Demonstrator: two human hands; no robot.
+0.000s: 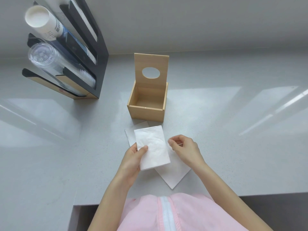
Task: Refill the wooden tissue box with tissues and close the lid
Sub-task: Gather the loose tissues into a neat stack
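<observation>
The wooden tissue box (146, 112) stands on the grey counter with nothing inside. Its lid (151, 64), with an oval hole, is raised upright at the back. In front of the box, my left hand (133, 161) grips a stack of white tissues (152, 147) by its lower left corner, thumb on top, lifted a little above the counter. My right hand (185, 147) hovers just right of the stack with fingers loosely curled; whether it pinches a thin film is hard to tell. A flat white wrapper (175, 175) lies under and right of the stack.
A black cup dispenser (86, 47) stands at the back left, holding stacks of paper cups (43, 22) and clear plastic cups (45, 59). Another flat white sheet (130, 136) lies left of the tissues. The counter's front edge (250, 194) runs close to my body.
</observation>
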